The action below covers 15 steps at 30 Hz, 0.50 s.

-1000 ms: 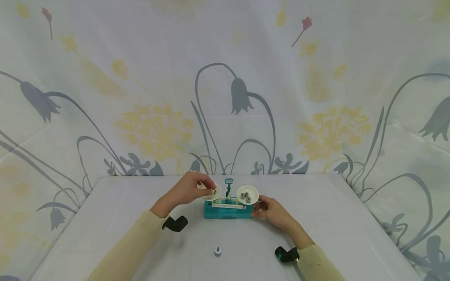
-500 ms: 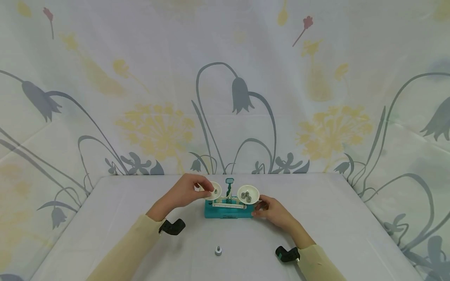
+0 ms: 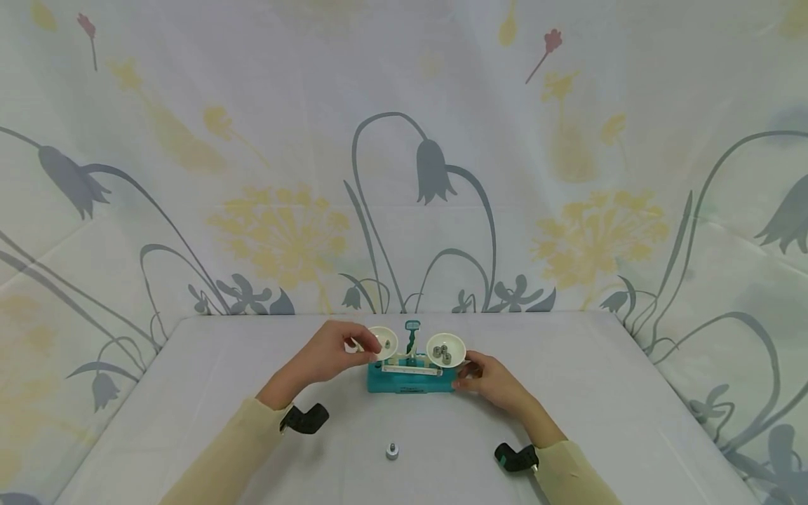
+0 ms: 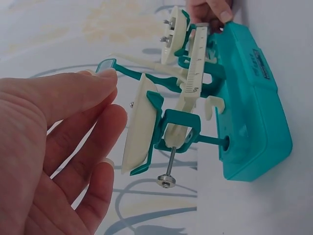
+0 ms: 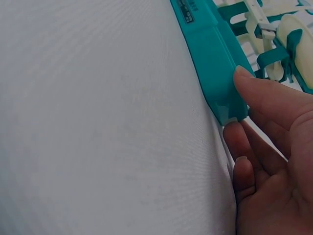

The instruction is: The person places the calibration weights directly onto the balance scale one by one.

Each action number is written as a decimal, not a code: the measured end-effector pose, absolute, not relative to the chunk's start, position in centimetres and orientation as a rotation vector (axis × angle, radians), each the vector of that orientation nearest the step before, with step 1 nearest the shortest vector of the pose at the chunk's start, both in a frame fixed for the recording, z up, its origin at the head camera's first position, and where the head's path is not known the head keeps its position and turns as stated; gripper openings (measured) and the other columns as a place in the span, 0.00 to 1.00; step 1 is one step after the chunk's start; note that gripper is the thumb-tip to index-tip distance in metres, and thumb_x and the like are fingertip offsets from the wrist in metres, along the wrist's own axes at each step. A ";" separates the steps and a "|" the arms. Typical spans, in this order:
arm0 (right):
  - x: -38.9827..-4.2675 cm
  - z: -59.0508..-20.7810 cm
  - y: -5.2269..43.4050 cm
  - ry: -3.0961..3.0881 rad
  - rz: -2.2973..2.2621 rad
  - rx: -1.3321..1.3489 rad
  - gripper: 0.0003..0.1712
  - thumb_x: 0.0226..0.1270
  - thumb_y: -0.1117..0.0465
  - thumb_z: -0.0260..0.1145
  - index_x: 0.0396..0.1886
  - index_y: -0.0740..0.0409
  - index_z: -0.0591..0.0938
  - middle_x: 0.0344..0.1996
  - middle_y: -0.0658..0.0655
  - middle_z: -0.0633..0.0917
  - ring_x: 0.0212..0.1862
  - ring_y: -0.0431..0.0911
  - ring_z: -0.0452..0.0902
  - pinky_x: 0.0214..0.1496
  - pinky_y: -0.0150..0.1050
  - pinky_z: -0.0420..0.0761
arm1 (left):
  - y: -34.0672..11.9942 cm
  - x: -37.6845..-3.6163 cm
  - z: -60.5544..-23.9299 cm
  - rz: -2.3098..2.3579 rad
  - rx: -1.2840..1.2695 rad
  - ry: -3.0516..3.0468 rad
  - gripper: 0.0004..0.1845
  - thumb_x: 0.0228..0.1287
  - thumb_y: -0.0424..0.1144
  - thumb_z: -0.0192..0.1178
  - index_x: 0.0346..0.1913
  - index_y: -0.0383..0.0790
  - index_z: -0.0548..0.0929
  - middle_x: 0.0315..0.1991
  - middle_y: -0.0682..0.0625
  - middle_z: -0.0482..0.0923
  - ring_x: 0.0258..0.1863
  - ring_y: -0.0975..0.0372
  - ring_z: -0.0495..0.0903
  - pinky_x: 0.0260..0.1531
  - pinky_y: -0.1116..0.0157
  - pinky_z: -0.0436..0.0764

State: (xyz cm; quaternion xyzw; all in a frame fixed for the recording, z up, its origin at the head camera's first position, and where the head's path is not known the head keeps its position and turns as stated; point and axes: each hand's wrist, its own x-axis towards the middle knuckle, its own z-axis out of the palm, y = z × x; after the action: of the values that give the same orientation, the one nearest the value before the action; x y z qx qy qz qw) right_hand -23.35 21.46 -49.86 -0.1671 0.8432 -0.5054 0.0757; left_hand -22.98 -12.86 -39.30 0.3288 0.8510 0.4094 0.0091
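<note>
A teal-and-cream balance scale (image 3: 411, 382) stands on the white cloth, its two cream pans raised above the base. My left hand (image 3: 337, 354) is at the rim of the left pan (image 3: 384, 353), fingers loosely bent with nothing visible between them. In that pan sits a small metal weight (image 3: 387, 344), its knob just showing in the left wrist view. Several metal weights (image 3: 442, 353) are grouped in the right pan (image 3: 457, 344). My right hand (image 3: 489, 382) grips the right end of the scale's base (image 5: 225, 93), thumb on top and fingers at the end.
Nearer to me, a single metal weight (image 3: 392, 452) stands upright on the white tablecloth (image 3: 442, 449). Behind the table hangs a flower-printed curtain (image 3: 404, 210). Black wrist cameras (image 3: 305, 419) are strapped at both sleeves.
My left hand has drawn back left and down from inside the left pan, leaving the small weight there. My right hand keeps its grip on the base.
</note>
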 end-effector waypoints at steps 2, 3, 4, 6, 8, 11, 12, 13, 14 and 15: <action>-23.4 -49.9 21.5 2.525 -1.519 -0.503 0.27 0.58 0.61 0.75 0.57 0.62 0.78 0.36 0.55 0.81 0.39 0.50 0.74 0.45 0.43 0.74 | -12.9 -22.8 -39.4 1.284 1.020 2.653 0.04 0.63 0.37 0.70 0.40 0.47 0.88 0.36 0.60 0.84 0.38 0.65 0.80 0.43 0.54 0.78; -23.4 -49.9 21.5 2.522 -1.521 -0.503 0.27 0.59 0.61 0.75 0.57 0.62 0.78 0.36 0.55 0.81 0.39 0.50 0.74 0.45 0.43 0.74 | -13.0 -22.7 -39.4 1.285 1.017 2.651 0.04 0.63 0.37 0.69 0.40 0.47 0.88 0.36 0.60 0.84 0.38 0.65 0.79 0.43 0.55 0.77; -23.4 -49.9 21.4 2.521 -1.522 -0.503 0.28 0.59 0.61 0.75 0.58 0.62 0.78 0.36 0.55 0.81 0.39 0.50 0.75 0.45 0.43 0.74 | -13.0 -22.6 -39.5 1.284 1.016 2.651 0.04 0.63 0.37 0.69 0.40 0.47 0.88 0.36 0.60 0.83 0.38 0.65 0.79 0.43 0.56 0.77; -23.3 -49.9 21.4 2.523 -1.521 -0.499 0.28 0.59 0.61 0.75 0.58 0.62 0.78 0.36 0.55 0.81 0.39 0.49 0.75 0.46 0.43 0.74 | -13.1 -22.5 -39.6 1.285 1.015 2.651 0.04 0.63 0.37 0.70 0.40 0.47 0.88 0.36 0.61 0.84 0.37 0.65 0.79 0.42 0.58 0.77; -23.3 -49.8 21.4 2.527 -1.520 -0.493 0.28 0.59 0.61 0.75 0.58 0.62 0.78 0.36 0.54 0.81 0.39 0.49 0.75 0.46 0.43 0.74 | -13.2 -22.3 -39.7 1.286 1.022 2.655 0.04 0.63 0.37 0.70 0.40 0.46 0.88 0.36 0.61 0.84 0.37 0.65 0.79 0.42 0.59 0.77; -23.2 -49.7 21.3 2.534 -1.518 -0.487 0.27 0.59 0.61 0.75 0.57 0.62 0.78 0.36 0.54 0.81 0.39 0.48 0.75 0.45 0.42 0.75 | -13.5 -22.2 -39.8 1.299 1.034 2.660 0.04 0.63 0.37 0.70 0.40 0.46 0.88 0.36 0.61 0.84 0.37 0.65 0.80 0.42 0.59 0.77; -23.2 -49.7 21.3 2.535 -1.518 -0.489 0.27 0.59 0.61 0.75 0.57 0.62 0.78 0.36 0.54 0.81 0.39 0.48 0.75 0.45 0.42 0.75 | -13.5 -22.1 -39.8 1.304 1.038 2.661 0.04 0.63 0.37 0.70 0.40 0.46 0.88 0.36 0.61 0.84 0.37 0.65 0.80 0.42 0.58 0.77; -23.2 -49.7 21.3 2.537 -1.519 -0.494 0.27 0.59 0.61 0.75 0.57 0.62 0.78 0.36 0.54 0.81 0.39 0.48 0.75 0.45 0.42 0.75 | -13.6 -22.1 -39.8 1.307 1.039 2.663 0.04 0.63 0.37 0.70 0.40 0.47 0.88 0.36 0.61 0.84 0.37 0.65 0.80 0.42 0.58 0.77; -23.2 -49.6 21.3 2.538 -1.519 -0.497 0.27 0.59 0.61 0.75 0.57 0.62 0.78 0.36 0.54 0.81 0.39 0.48 0.75 0.45 0.41 0.74 | -13.6 -22.0 -39.8 1.312 1.040 2.664 0.04 0.63 0.37 0.70 0.40 0.47 0.88 0.36 0.61 0.84 0.37 0.65 0.80 0.42 0.57 0.77; -23.2 -49.6 21.3 2.538 -1.520 -0.499 0.26 0.59 0.61 0.75 0.56 0.62 0.79 0.36 0.55 0.81 0.38 0.48 0.75 0.44 0.41 0.74 | -13.7 -22.0 -39.8 1.313 1.042 2.665 0.04 0.63 0.37 0.70 0.40 0.46 0.88 0.36 0.61 0.84 0.38 0.65 0.80 0.42 0.57 0.77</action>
State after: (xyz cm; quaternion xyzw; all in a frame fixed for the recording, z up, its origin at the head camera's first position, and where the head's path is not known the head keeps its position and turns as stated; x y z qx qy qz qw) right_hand -23.16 21.27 -49.60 -0.1659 0.8438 -0.5054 0.0707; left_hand -21.97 -13.69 -39.75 0.3309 0.8465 0.4171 -0.0037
